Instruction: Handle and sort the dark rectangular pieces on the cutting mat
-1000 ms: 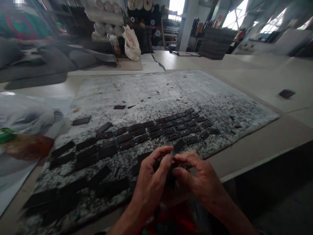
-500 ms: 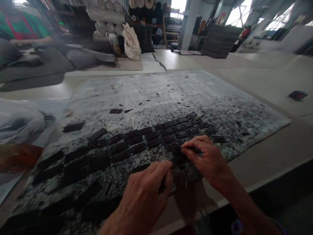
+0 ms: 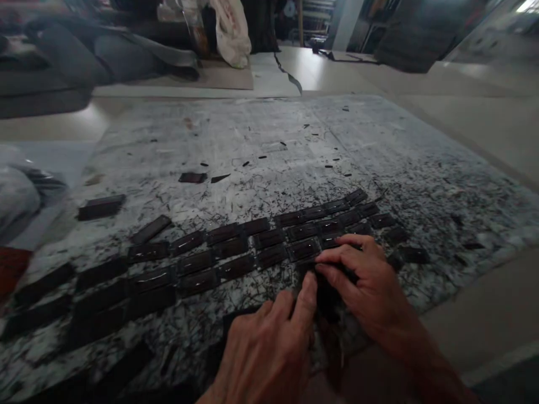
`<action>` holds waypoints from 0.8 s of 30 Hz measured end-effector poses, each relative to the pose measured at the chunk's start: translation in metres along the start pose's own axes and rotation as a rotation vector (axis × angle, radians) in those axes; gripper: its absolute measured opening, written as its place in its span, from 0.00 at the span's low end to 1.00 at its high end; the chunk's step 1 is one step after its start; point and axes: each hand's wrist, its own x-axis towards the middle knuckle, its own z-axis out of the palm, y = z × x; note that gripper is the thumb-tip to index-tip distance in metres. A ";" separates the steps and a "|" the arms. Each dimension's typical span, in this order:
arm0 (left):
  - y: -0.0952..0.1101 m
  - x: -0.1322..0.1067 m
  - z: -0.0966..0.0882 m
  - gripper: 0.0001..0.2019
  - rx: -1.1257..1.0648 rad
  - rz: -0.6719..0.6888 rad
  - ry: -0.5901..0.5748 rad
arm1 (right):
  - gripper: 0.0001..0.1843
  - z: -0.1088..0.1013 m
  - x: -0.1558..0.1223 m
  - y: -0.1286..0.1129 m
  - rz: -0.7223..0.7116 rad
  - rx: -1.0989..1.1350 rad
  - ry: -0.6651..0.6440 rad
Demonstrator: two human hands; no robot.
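Observation:
Near the front of the board my right hand (image 3: 366, 280) pinches a thin dark piece (image 3: 310, 266) between thumb and fingertips. My left hand (image 3: 273, 336) is right beside it, its index finger reaching to the near side of that piece. Its other fingers curl under, and whatever they hold is hidden. Just beyond both hands, shiny dark rectangular pieces (image 3: 236, 268) lie in slanting rows, flat and close together. Shadow makes the space between my hands too dark to read fully.
The pale worn board (image 3: 252, 123) is strewn with dark slivers. Loose dark rectangles (image 3: 101, 207) lie at its left. Behind are grey fabric (image 3: 105, 62), a white bag (image 3: 233, 33) and a dark stack (image 3: 415, 33). Clear plastic (image 3: 17, 193) sits at the left edge.
The view has tipped down and closer to the board. My left hand has come up to my right hand, its index finger now stretched to the pinched piece.

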 end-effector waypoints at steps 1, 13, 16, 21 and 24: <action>0.000 0.000 0.000 0.31 -0.001 -0.008 -0.024 | 0.05 0.000 0.000 0.000 -0.006 -0.004 0.006; 0.002 0.006 -0.001 0.32 -0.021 -0.074 -0.110 | 0.04 0.004 0.001 0.001 -0.032 -0.046 0.078; 0.002 0.006 -0.001 0.32 -0.028 -0.069 -0.113 | 0.04 0.006 0.001 0.001 -0.038 -0.060 0.086; 0.002 0.006 -0.002 0.31 -0.022 -0.070 -0.098 | 0.04 0.006 0.001 0.002 -0.032 -0.082 0.089; 0.003 0.007 -0.002 0.30 -0.004 -0.089 -0.081 | 0.04 0.005 0.001 0.000 -0.037 -0.087 0.092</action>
